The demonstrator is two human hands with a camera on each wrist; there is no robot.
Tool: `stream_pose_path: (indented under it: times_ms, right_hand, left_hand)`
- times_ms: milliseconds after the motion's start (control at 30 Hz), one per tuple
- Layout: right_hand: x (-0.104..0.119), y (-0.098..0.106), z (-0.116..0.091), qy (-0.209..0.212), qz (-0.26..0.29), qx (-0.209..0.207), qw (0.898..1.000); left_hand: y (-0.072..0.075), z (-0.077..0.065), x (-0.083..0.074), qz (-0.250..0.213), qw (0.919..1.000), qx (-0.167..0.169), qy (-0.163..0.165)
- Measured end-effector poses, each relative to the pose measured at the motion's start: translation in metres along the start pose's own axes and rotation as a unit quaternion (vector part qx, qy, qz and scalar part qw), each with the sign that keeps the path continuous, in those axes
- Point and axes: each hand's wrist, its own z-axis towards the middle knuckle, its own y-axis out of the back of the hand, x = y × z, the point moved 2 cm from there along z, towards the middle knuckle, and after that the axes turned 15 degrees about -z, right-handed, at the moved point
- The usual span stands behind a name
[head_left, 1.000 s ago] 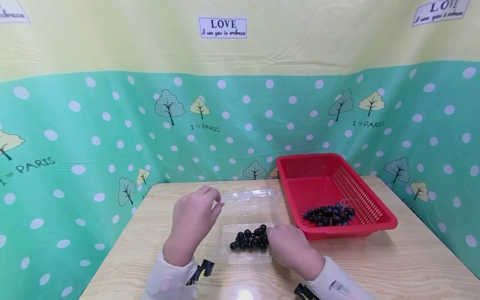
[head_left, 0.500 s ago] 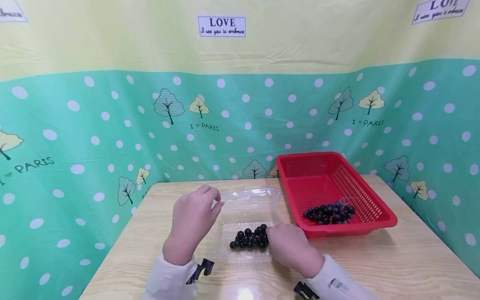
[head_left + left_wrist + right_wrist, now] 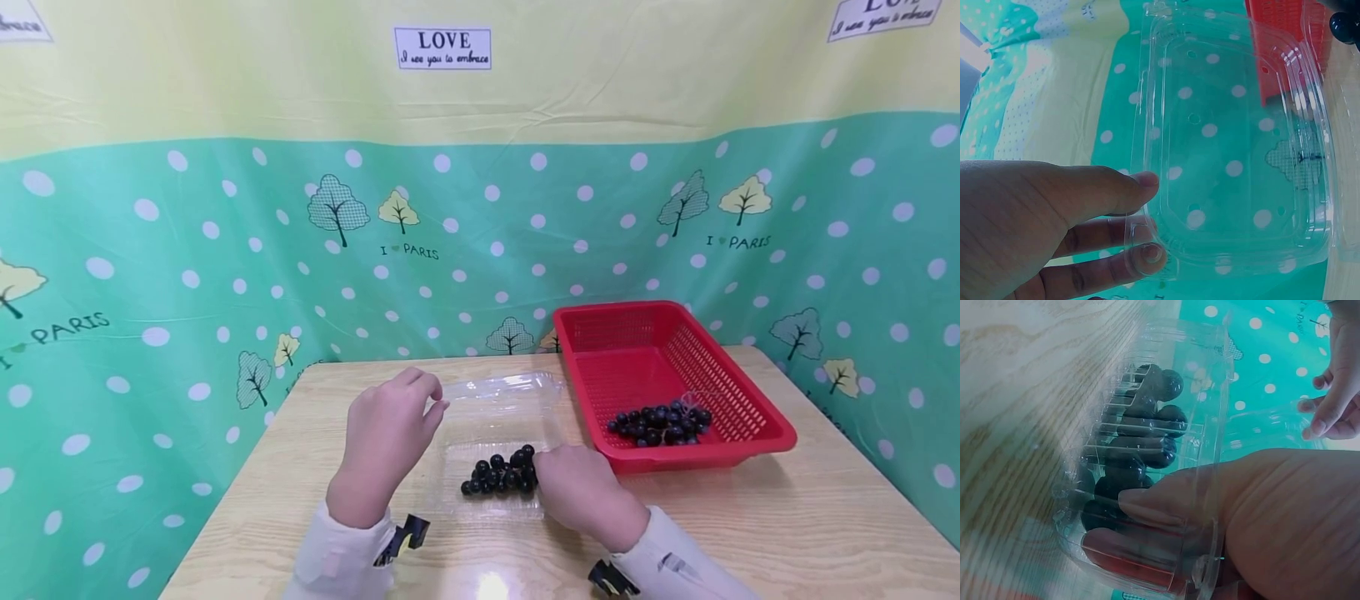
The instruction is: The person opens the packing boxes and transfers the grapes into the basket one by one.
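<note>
A clear plastic clamshell box (image 3: 491,510) stands unlatched on the table, its lid (image 3: 1216,144) raised at the back. My left hand (image 3: 390,442) pinches the lid's left edge between thumb and fingers. A bunch of black grapes (image 3: 495,477) lies in the box's base. At the bunch's right end, my right hand (image 3: 588,496) reaches over the rim. Its thumb (image 3: 1147,503) and a finger are inside, against the grapes, and pinch that end of the bunch. The stem there is hidden by the hand.
To the right stands a red plastic basket (image 3: 622,375), close beside the clamshell. Another bunch of dark grapes (image 3: 660,423) lies in its near end. The wooden table (image 3: 300,433) is backed by a green and yellow printed cloth (image 3: 450,275).
The view has tilted down very slightly, shifting the scene a little. Both hands, the clamshell and the grapes hold their places.
</note>
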Motion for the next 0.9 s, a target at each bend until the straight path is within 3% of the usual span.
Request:
stream_pose_path:
  times_ms: [333,900]
  right_hand:
    - [0.0003,0.0011,0.0,-0.008,0.021,0.005,1.0]
    - [0.0009,0.0052,-0.0017,-0.015,0.018,-0.043,0.999]
  left_hand:
    - [0.0013,-0.0008,0.0002,0.002,1.0,0.003,0.004]
    - [0.004,-0.0003,-0.0007,0.001,0.9999,0.011,0.01]
